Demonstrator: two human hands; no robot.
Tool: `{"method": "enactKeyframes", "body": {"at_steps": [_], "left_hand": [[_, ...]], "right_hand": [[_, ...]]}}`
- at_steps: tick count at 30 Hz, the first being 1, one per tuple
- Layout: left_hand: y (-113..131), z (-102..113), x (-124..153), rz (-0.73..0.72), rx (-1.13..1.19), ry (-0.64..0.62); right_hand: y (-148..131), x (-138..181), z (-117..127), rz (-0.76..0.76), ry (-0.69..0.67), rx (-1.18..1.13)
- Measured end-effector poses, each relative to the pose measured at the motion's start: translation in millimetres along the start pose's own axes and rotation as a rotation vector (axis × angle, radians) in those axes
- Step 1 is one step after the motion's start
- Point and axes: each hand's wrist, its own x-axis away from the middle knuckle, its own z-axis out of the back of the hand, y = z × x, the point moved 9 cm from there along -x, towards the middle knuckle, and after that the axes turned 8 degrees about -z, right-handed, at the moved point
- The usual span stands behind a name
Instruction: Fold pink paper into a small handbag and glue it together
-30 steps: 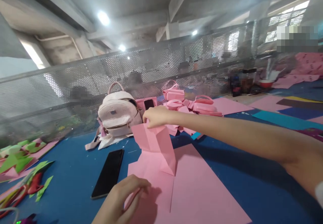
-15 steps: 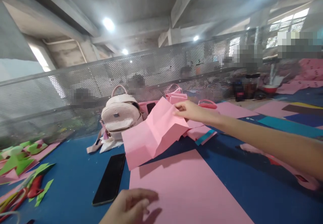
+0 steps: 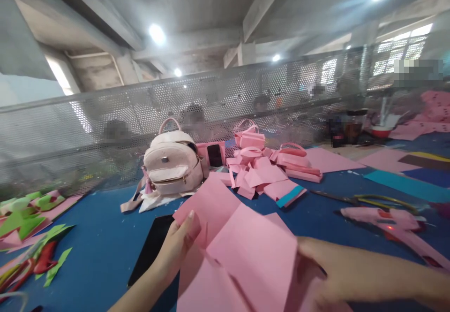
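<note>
A creased pink sheet of paper stands up in folded panels in front of me. My left hand is closed on its left edge, thumb on the near face. At its right edge, my right hand grips with the fingers partly hidden behind the paper. Underneath lies a larger flat pink sheet on the blue table. A black phone rests beside it, partly covered by my left hand and wrist.
A pale backpack and a heap of folded pink paper pieces stand at the back. To the right are a pink glue gun and scissors. Red-handled scissors lie among green scraps at left. A perforated metal screen runs behind.
My right hand has brought the creased pink sheet nearer and down over the flat sheet. My left hand has risen from the flat sheet and taken hold of the creased one's left edge.
</note>
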Motion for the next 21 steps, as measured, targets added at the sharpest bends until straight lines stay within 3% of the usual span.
{"method": "enactKeyframes", "body": {"at_steps": [1, 4, 7, 10, 14, 21], "left_hand": [[0, -1, -1, 0.008, -0.005, -0.010], [2, -8, -3, 0.034, -0.015, -0.052], [3, -15, -1, 0.053, -0.022, -0.088], [4, -16, 1, 0.056, -0.031, -0.043], [3, -13, 1, 0.033, -0.047, 0.027], [1, -22, 2, 0.055, -0.072, -0.037]], "right_hand": [[-4, 4, 0, 0.015, -0.030, 0.126], [-22, 5, 29, 0.100, 0.171, 0.334], [-27, -8, 52, 0.103, 0.367, 0.371], [-21, -30, 54, 0.084, 0.436, 0.356], [-7, -60, 42, 0.062, 0.385, 0.277], [7, -88, 29, 0.071, 0.286, 0.153]]}}
